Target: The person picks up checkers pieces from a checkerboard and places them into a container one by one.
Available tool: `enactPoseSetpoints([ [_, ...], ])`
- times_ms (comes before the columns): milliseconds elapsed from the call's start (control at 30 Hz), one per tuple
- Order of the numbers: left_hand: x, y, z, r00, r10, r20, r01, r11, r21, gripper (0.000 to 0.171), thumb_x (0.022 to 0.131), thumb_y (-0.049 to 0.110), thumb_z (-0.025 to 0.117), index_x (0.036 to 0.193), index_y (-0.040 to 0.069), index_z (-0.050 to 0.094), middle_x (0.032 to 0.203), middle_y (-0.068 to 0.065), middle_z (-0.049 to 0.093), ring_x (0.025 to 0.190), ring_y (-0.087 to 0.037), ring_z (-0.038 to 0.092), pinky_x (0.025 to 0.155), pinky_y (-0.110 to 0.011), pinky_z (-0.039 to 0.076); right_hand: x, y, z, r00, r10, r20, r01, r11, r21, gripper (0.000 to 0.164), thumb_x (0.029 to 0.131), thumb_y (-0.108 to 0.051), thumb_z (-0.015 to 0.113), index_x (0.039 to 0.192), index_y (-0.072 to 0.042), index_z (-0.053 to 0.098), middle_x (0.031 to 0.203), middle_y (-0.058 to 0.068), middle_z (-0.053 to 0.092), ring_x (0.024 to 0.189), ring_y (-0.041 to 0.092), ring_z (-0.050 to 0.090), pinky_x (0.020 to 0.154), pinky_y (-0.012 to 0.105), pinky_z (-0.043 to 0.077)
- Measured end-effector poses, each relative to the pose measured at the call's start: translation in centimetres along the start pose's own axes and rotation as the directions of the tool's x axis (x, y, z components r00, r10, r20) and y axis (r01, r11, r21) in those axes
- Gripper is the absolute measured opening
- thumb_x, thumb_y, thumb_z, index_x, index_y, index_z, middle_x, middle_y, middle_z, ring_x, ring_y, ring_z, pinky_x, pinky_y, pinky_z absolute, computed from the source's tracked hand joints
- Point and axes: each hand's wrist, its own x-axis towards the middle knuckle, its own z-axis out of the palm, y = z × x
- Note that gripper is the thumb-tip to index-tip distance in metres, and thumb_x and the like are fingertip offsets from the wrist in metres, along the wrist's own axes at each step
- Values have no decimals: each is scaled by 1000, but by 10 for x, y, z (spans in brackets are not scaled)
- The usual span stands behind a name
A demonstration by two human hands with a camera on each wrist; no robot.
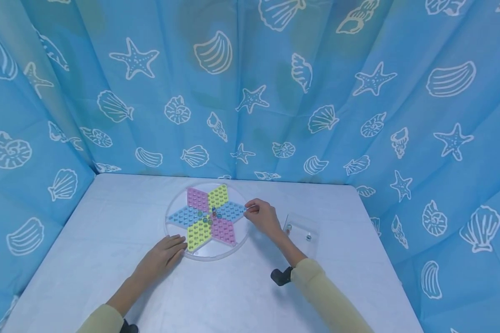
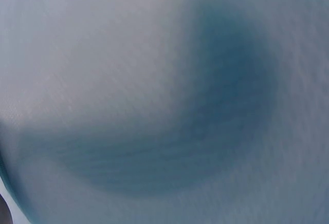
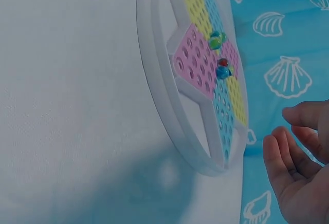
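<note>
Blue curtains (image 1: 216,92) printed with white shells and starfish hang behind and on both sides of a table (image 1: 216,296) spread with white cloth. Near the middle of the table's far edge lies a round white board (image 1: 225,229), flat, with a six-pointed star of dimpled points: two pink, two yellow and two blue. Several marbles (image 3: 215,42) sit clustered at the star's centre, with green, red and blue among them.

To the right of the board, towards the table's far right corner, stands a clear box (image 1: 301,225) with a few more marbles in it; the right forearm passes just beside its left side.

The person's left hand (image 1: 163,253) rests at the board's near left edge, fingers extended and together, their tips at the rim below the yellow point. It grasps nothing. The left wrist view shows only blurred cloth and a dark curved shadow.

The right hand (image 1: 263,217) is at the board's right edge, by the tip of the blue point. Its fingers are loosely bent, and the right wrist view shows a gap and no object among them; whether the fingertips touch the board cannot be told.

Both arms wear pale yellow sleeves (image 1: 329,296), and a black device (image 1: 281,276) shows at the right wrist.
</note>
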Motion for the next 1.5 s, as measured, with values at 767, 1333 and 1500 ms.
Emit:
enactPoseSetpoints([
  [767,0,-1,0,996,60,-68,-60,998,2,25,90,10,73,113,2,73,123,-15,68,120,-35,60,108,-53,42,18,-7,54,996,-25,88,17,996,84,23,90,-9,73,111,0,70,97,6,71,94,22,68,83,33,59],
  [1333,0,-4,3,994,80,-76,-81,997,-7,26,89,10,74,113,2,74,122,-15,68,119,-35,60,107,-54,43,26,-8,77,991,109,80,-110,994,9,19,88,-10,75,106,-7,71,90,0,67,88,17,65,82,32,58],
  [1500,2,-6,3,986,130,-102,-132,991,-9,27,87,8,74,112,0,73,119,-17,69,115,-38,62,105,-56,45,28,-5,81,993,101,65,-101,995,-4,20,88,-11,76,107,-8,72,88,-1,66,84,15,63,79,30,57],
])
